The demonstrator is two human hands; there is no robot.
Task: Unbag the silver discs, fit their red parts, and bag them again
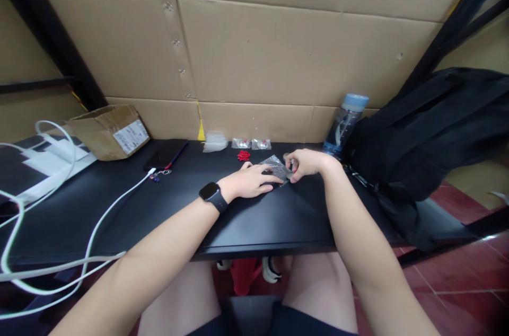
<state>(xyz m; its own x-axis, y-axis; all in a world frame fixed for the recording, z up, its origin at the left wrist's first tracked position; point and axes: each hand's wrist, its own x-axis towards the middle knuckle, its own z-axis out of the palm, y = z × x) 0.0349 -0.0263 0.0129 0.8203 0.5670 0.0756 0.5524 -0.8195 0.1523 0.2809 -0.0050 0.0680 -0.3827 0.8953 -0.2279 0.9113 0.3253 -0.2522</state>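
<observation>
Left grip (251,181) splayed on the clear plastic bag (275,161), right grip (305,164) curled (whether clamped, can't tell); probably light, slippery, best pinched by its edge.

Clear, crinkled plastic bag (273,162) on black tabletop (254,224)

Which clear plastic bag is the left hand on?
The frontmost bag, under the left hand and right of the red pile; two small packets lie farther back, by the cardboard, untouched.
</observation>
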